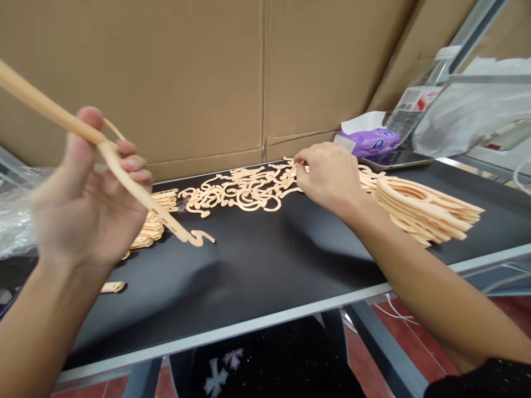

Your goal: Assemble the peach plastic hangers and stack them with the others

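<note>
My left hand (89,193) is raised at the left, its fingers closed around a beige plastic clothes hanger (141,193). One arm of that hanger runs off the left edge of the view, and a small curved hook end points down to the right. My right hand (329,174) reaches to the back of the table, its fingers bent and drawn together at the right side of a loose pile of beige plastic hanger hooks (244,188). Whatever lies between its fingertips is hidden. Beside the right wrist rests a stack of beige hanger pieces (423,207).
More flat beige pieces (149,229) are stacked behind my left hand, and a single piece (113,287) lies nearer the front. A purple tissue pack (375,142), a dark tablet-like slab (398,160) and a clear bottle (417,105) stand at back right. Cardboard (207,83) walls the rear.
</note>
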Available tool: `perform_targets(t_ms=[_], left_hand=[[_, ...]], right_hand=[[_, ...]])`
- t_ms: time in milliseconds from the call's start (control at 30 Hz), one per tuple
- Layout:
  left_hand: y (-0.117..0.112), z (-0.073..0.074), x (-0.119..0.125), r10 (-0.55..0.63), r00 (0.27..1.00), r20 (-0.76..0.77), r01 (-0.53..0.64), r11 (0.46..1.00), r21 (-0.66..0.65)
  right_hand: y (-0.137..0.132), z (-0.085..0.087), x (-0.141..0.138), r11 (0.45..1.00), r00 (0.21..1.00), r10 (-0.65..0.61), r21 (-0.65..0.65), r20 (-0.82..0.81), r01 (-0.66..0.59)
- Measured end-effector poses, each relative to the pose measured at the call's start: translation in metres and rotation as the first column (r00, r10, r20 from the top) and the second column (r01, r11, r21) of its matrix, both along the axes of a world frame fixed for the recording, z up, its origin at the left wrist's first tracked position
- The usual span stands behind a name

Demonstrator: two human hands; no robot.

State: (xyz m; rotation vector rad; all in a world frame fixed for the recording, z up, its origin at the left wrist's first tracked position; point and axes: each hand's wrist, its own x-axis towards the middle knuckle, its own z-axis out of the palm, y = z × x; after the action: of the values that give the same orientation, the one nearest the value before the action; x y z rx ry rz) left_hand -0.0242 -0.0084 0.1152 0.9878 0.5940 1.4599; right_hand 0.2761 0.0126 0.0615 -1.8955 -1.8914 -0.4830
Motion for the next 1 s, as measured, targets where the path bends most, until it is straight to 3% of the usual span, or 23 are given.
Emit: perform_targets(t_ms=[33,133,300,467,567,633,733,800,867,933,1000], left_hand=[[-0.001,-0.004,0.006,0.035,0.999,0.01,-0.035,0.998,0.056],[0.006,-0.024,0.016,0.06,0.995,-0.074,-0.059,0.998,0.011],[0.012,-0.056,0.023,-0.025,0.923,-0.384,0.017,1.0,-0.022],[-0.001,-0.064,0.033,-0.052,0.805,-0.591,0.095,0.995,0.042],[-0.006,-0.067,0.033,0.042,0.694,-0.719,0.124,0.976,0.177],[-0.008,-0.073,0.032,0.214,0.578,-0.787,0.168,0.913,0.372],[-0.012,-0.085,0.031,0.508,0.412,-0.757,0.349,0.679,0.646],[-0.015,-0.092,0.032,0.606,0.34,-0.719,0.488,0.54,0.686],[-0.018,-0.096,0.032,0.671,0.291,-0.682,0.572,0.449,0.686],[-0.02,-0.096,0.033,0.727,0.268,-0.632,0.605,0.384,0.698],[-0.02,-0.095,0.032,0.76,0.251,-0.6,0.61,0.357,0.708]], right_hand=[[0.0,0.0,0.0,1.0,1.0,0.003,0.0,0.0,-0.003],[0.0,0.0,0.0,1.0,1.0,-0.001,0.001,-0.001,0.001],[0.0,-0.001,0.0,1.0,1.0,0.002,0.005,-0.009,-0.002],[0.001,-0.002,0.001,0.999,0.999,0.012,0.03,-0.046,-0.011],[0.001,0.0,0.002,0.999,0.998,0.019,0.051,-0.066,-0.016],[0.001,0.001,0.002,0.998,0.997,0.017,0.067,-0.07,-0.012],[0.0,0.003,0.003,0.996,0.998,-0.003,0.09,-0.061,0.008],[0.0,0.002,0.004,0.995,0.998,-0.012,0.095,-0.056,0.017],[0.0,0.001,0.004,0.995,0.998,-0.01,0.101,-0.06,0.016],[0.0,0.001,0.004,0.995,0.998,-0.005,0.102,-0.069,0.012],[-0.001,0.002,0.003,0.996,0.997,0.0,0.093,-0.078,0.008]])
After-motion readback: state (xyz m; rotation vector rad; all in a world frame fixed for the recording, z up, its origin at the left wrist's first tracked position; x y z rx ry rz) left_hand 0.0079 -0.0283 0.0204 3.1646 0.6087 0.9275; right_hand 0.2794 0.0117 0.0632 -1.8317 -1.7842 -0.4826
